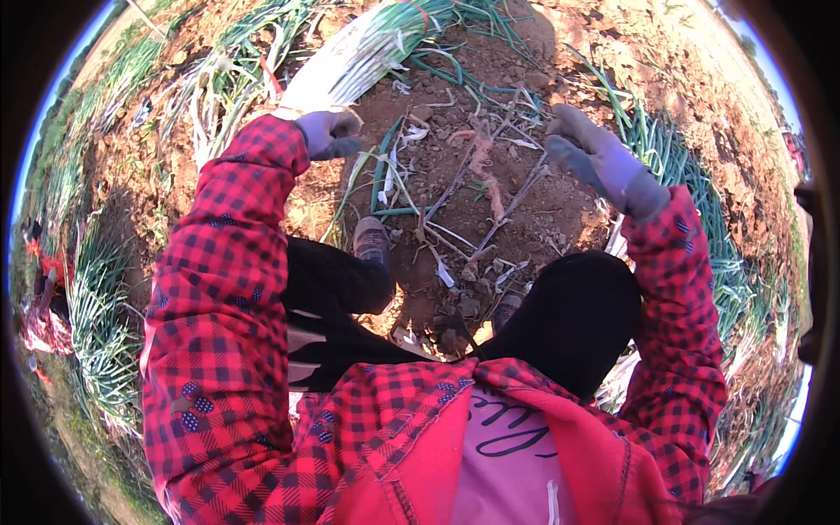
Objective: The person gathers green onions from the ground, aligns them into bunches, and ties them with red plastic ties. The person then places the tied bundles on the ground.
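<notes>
A large bundle of green onions (367, 56) lies ahead of me, its white stalks toward me and a red tie around the green part. My left hand (331, 134), in a pale purple glove with grey fingers, is at the near white end with its fingers curled. A thin band runs by those fingers; whether they grip it is unclear. To the right, my right hand (594, 154), gloved alike, is raised above the soil with thumb and fingers apart, holding nothing. Between the hands, frayed pink twine (483, 167) lies across thin dry stems (518, 197).
Loose green onions lie in rows at right (689, 177) and upper left (230, 85). Another heap of onions (102, 328) is at far left, near a partly seen person (46, 315). My shoe (372, 243) rests on brown soil (420, 256) scattered with leaf scraps.
</notes>
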Tool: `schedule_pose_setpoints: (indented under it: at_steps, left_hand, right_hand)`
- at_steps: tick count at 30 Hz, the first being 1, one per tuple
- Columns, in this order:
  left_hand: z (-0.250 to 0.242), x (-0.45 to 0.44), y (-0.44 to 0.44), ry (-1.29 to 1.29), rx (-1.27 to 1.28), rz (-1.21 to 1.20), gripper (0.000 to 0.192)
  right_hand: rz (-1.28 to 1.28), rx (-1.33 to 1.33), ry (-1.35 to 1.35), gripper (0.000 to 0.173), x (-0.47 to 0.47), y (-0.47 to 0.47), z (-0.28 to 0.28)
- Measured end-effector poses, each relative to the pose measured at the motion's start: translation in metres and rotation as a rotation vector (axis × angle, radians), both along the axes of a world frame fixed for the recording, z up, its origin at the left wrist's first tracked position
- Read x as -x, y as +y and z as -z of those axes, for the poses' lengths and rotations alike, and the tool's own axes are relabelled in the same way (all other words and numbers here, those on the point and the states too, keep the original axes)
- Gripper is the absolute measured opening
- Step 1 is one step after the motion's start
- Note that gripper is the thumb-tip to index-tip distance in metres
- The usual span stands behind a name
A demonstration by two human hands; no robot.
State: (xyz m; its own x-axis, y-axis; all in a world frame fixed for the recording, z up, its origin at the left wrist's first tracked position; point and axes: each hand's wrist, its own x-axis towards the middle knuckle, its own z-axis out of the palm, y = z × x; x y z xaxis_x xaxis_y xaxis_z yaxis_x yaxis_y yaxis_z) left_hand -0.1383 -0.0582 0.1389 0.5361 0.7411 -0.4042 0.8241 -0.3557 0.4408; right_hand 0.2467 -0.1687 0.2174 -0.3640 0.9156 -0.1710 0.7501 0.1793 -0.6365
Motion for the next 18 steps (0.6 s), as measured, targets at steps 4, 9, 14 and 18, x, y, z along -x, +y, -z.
schedule_pose_setpoints:
  at_steps: [4, 9, 14, 18]
  left_hand:
    - [-0.023, 0.110, -0.016, -0.512, -0.453, -0.514, 0.043]
    - [0.077, 0.266, -0.191, -0.149, -0.573, -1.018, 0.046]
    - [0.205, 0.253, -0.409, 0.440, 0.170, -1.369, 0.072]
    - [0.248, 0.148, -0.472, 0.375, 0.482, -1.310, 0.075]
  right_hand:
    - [-0.088, 0.168, 0.743, 0.059, 0.097, -0.074, -0.065]
    - [-0.453, 0.367, 0.837, 0.075, 0.165, -0.127, -0.088]
    - [-0.576, 0.497, 0.962, 0.073, 0.192, -0.141, -0.080]
    - [-0.646, 0.546, 0.938, 0.067, 0.198, -0.129, -0.077]
